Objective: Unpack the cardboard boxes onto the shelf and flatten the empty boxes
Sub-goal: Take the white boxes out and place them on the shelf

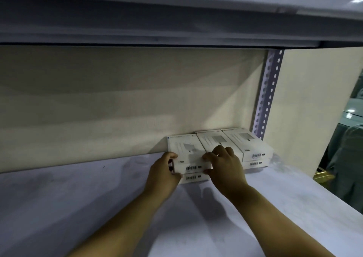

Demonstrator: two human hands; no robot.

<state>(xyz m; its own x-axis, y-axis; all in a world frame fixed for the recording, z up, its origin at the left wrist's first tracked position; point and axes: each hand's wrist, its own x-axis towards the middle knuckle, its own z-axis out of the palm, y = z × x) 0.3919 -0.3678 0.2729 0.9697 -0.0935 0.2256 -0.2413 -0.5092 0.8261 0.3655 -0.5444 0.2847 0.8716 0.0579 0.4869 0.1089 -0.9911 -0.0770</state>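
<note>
Several flat white product boxes with barcode labels sit in low stacks at the back right of the white shelf board [78,207]. The leftmost top box [186,150] lies on another white box [193,177]. My left hand [164,173] grips its left end, thumb on top. My right hand [225,164] holds its right side, fingers curled over the top and thumb on the front face. To the right stand two more stacks of white boxes [247,144], close against it. No cardboard carton is in view.
The beige back wall [117,103] closes the shelf behind the boxes. A perforated metal upright [269,91] stands at the back right corner. The shelf above [176,20] hangs low overhead. A person in green clothing [345,158] is at the far right.
</note>
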